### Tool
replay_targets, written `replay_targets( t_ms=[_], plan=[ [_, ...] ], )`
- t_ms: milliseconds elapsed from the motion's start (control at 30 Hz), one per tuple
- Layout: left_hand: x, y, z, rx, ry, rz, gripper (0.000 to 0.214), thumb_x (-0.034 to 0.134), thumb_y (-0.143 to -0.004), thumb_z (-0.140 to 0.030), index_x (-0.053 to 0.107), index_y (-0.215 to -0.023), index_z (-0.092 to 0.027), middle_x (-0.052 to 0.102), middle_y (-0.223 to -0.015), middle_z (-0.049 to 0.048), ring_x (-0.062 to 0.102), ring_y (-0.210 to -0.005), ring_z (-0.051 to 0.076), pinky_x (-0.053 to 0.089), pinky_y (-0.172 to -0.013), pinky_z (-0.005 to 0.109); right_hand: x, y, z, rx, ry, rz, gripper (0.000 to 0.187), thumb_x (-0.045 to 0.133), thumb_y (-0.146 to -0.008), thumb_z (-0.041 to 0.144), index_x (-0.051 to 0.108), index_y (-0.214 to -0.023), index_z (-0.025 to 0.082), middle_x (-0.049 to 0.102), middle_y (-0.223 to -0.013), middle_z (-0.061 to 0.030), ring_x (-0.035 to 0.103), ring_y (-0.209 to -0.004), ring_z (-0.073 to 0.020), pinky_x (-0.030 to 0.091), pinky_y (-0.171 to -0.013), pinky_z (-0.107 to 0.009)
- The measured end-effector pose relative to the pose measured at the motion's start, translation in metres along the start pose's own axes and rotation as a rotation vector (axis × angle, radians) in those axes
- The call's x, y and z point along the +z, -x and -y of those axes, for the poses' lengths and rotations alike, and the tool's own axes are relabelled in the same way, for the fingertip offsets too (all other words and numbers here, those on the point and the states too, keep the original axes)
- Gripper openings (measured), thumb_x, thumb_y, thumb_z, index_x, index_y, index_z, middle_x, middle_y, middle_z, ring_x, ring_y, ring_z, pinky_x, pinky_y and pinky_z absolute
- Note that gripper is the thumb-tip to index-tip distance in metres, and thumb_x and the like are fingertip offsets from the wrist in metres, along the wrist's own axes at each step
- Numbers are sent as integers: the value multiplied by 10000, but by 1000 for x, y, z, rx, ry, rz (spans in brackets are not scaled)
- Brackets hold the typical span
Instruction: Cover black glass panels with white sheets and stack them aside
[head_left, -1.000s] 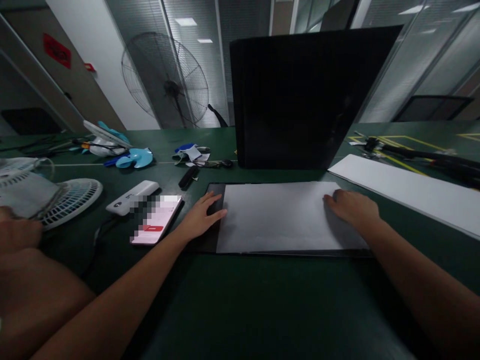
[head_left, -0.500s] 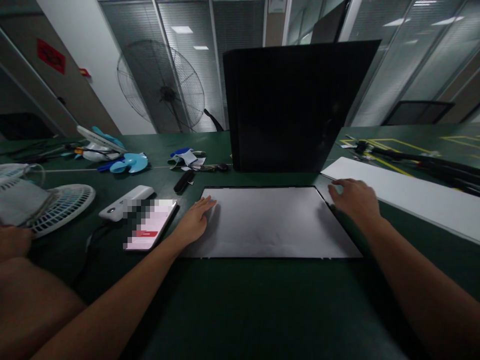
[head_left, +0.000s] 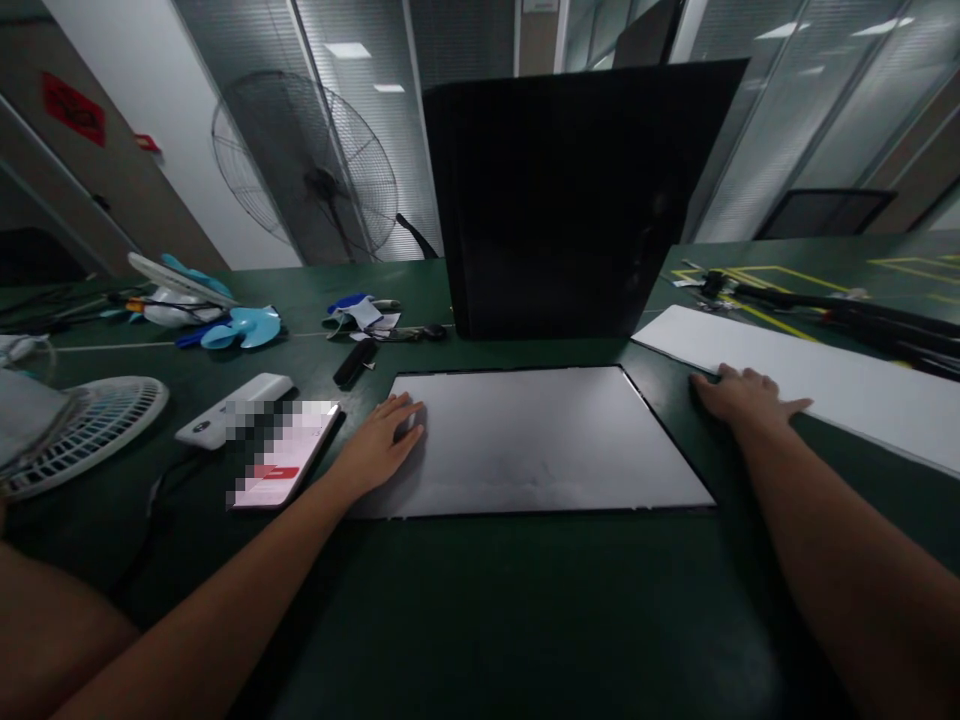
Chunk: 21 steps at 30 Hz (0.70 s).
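Note:
A flat panel with a whitish sheet face and thin black frame lies on the green table. My left hand rests on the panel's left edge, fingers stretched out, gripping nothing. Off the panel's right side, my right hand lies on the table by the near edge of a long white board, its fingers spread. Whether it touches the board is hard to tell. Behind the panel stands a large black screen-like sheet, tilted upright.
Left of the panel are a phone with a lit screen, a white handheld device with a cable, and a white fan grille. Farther back lie a blue fan blade and a small black object. Black rods lie at the far right.
My right hand has moved right, off the panel's edge, toward the white board, and its fingers have spread. My left hand stays on the panel. The view has shifted slightly.

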<state>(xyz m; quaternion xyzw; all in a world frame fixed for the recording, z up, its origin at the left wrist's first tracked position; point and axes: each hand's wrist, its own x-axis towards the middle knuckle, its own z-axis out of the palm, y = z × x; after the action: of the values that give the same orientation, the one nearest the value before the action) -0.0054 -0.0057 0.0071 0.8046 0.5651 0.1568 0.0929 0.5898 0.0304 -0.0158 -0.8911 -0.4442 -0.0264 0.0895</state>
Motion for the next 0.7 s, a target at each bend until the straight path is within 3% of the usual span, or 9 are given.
replay_targets(
  t_ms=[267, 567, 700],
  plan=[
    [-2, 0, -4, 0, -50, 4, 535, 414, -1019, -436, 549, -1465, -172, 442, -1611, 140, 354, -1520, 294, 296, -1234, 515, -10, -5, -16, -36, 76, -96, 475, 369, -995, 406, 707, -1244, 183, 620, -1280, -240, 510, -1202, -375, 279, -974, -533],
    [2, 1, 2, 27, -57, -10, 532, 428, -1028, -437, 549, -1473, -172, 443, -1608, 150, 366, -1513, 304, 304, -1232, 503, -18, 2, -23, -66, 71, -283, 507, 316, -983, 427, 712, -1155, 162, 648, -1065, -248, 572, -1062, -408, 297, -852, -535],
    [4, 1, 5, 39, -59, -25, 526, 435, -1028, -438, 549, -1472, -181, 441, -1610, 145, 371, -1510, 304, 312, -1226, 507, -18, 10, -23, -112, -155, -352, 521, 342, -948, 422, 603, -1338, 195, 626, -1114, -229, 547, -1122, -477, 334, -823, -584]
  ],
)
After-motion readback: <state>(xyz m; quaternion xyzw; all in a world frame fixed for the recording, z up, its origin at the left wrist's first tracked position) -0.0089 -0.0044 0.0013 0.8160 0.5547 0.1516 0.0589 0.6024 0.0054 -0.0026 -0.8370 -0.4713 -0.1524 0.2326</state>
